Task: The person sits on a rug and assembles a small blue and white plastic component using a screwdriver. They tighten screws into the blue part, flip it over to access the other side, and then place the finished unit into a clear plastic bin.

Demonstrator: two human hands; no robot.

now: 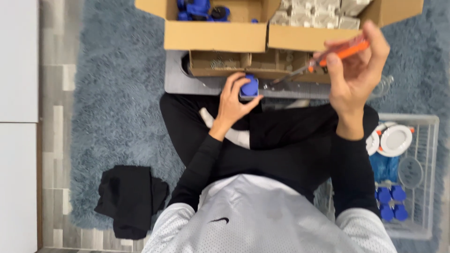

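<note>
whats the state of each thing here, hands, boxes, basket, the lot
left hand: closed around a blue part, holding it on the grey board
right hand: raised, gripping an orange-handled screwdriver, tip pointing down-left
left cardboard box: open, blue parts inside
right cardboard box: open, grey-white parts inside
white wire basket: open-topped, holding round white fittings and blue parts
black cloth: crumpled on the rug

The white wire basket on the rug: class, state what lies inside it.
Inside the white wire basket lie round white discs, several small blue parts and a blue bag-like bundle. The right sleeve covers its near-left corner, so anything there stays hidden.
</note>
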